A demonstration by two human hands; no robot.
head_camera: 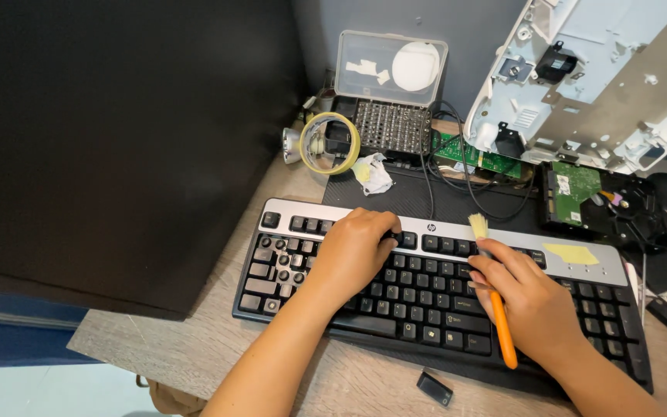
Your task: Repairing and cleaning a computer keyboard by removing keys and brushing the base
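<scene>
A slim orange-handled brush with pale bristles [492, 289] is gripped in the right hand [530, 301] right of centre, bristles held over the top key row. The left hand [353, 251] is pressed flat, fingers curled, on the black-and-silver plastic keyboard [434, 297] at lower centre. The brush is judged light, stiff-handled and soft-tipped, best held mid-handle.

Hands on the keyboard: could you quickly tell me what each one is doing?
Left hand: empty, resting on the keyboard.
Right hand: closed around an orange-handled brush.
</scene>
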